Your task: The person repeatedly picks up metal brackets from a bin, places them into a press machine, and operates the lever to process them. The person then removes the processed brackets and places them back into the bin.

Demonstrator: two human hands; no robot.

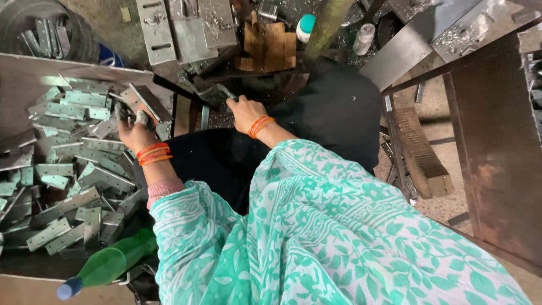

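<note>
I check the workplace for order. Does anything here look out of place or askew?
Yes. A green plastic bottle with a blue cap lies on its side below the loose heap of metal hinges, beside the left hand's arm. The hinges lie jumbled, not stacked.

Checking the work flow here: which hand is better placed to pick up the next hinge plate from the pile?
Left hand: it already rests at the edge of the hinge plate pile. The right hand is away at the dark workpiece.

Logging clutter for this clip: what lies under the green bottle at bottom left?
The green bottle rests tilted over the near edge of the pile of metal hinge plates; a plate edge shows beside it. What is directly beneath it is covered.
</note>
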